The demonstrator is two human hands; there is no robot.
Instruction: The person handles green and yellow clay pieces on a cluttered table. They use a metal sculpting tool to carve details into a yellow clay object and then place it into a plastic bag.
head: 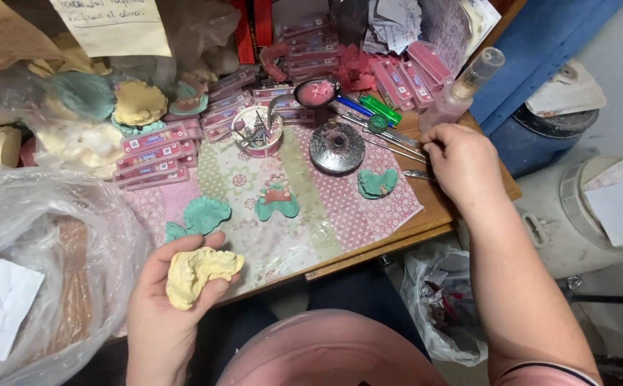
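Nearest us, our left hand [172, 300] cradles a yellow dental cast [200, 274] in a loose curled grip, just off the worktop [426, 214] edge. Our right hand [461, 161], fingers pressed together on metal tools [397, 139], sits near the far corner; a green cast [377, 183] lies beside it

We see the cast [200, 275] lying in our left hand [165, 300] at the table's [436, 207] near edge. Behind it, three moulds [278, 202] sit in a row on the cloth [325, 214]. Our right hand [465, 164] rests on the tools [390, 139] at the right, before the bottle [461, 89].
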